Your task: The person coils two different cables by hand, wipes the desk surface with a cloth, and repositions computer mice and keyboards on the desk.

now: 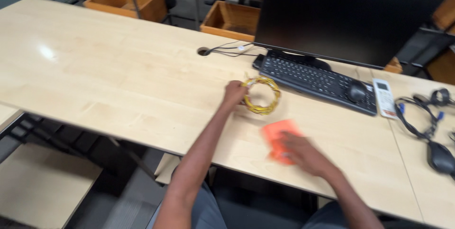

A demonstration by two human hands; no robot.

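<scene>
Yellow cable coil [261, 96] lying on the pale wooden table [109, 77], just in front of the black keyboard [315, 78], gripped at its left rim by the left hand [234, 94], fingers clenched on the loops. To the right, right hand [303, 153] pressed flat on an orange cloth [279, 139], blurred by motion, fingers apparently spread and loose on it rather than closed; hard to tell more. Likely risks: loops springing apart or snagging on the keyboard's near edge if dragged that way; the cloth brushing the coil, the two being near each other. Wide open room on the table's left half; near edge close under both forearms, so a backward pull could tip the coil off. Farther right, crowded: mouse [356, 91], white remote [384, 98], tangled black cables [422, 115].
</scene>
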